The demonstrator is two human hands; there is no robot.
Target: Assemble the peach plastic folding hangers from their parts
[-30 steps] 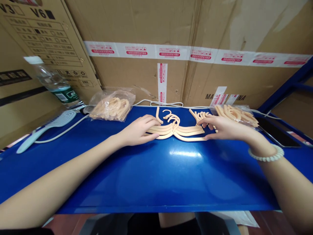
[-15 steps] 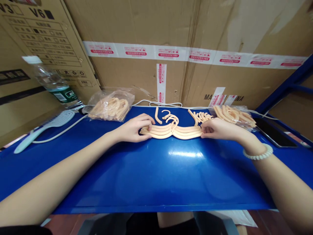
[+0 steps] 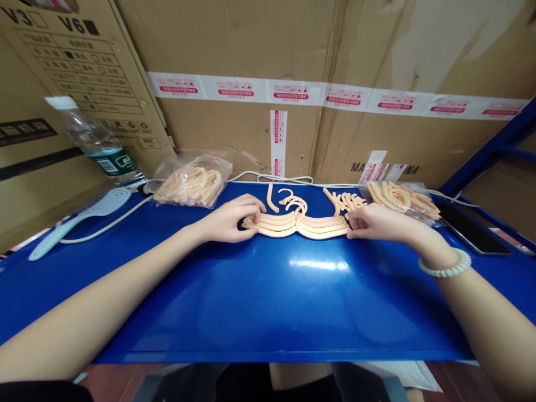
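A stack of several peach plastic hangers (image 3: 297, 224) lies flat on the blue table (image 3: 268, 301), hooks pointing away from me. My left hand (image 3: 228, 220) is curled round the stack's left ends, fingers over the top. My right hand (image 3: 374, 222) pinches the stack's right ends. A bead bracelet (image 3: 446, 267) sits on my right wrist. Loose peach hook pieces (image 3: 345, 200) lie just behind my right hand, and one single hook piece (image 3: 271, 200) lies behind my left hand.
Two clear bags of peach parts stand at the back, one on the left (image 3: 192, 181) and one on the right (image 3: 404, 196). A water bottle (image 3: 94, 144), a pale hairbrush (image 3: 75, 220), a white cable (image 3: 272, 177) and a dark phone (image 3: 473, 228) lie along the edges. Cardboard boxes (image 3: 293, 84) wall the rear.
My hands went from lying flat over the hangers to gripping the two ends of the stack. The hangers were squared together into a tighter pile.
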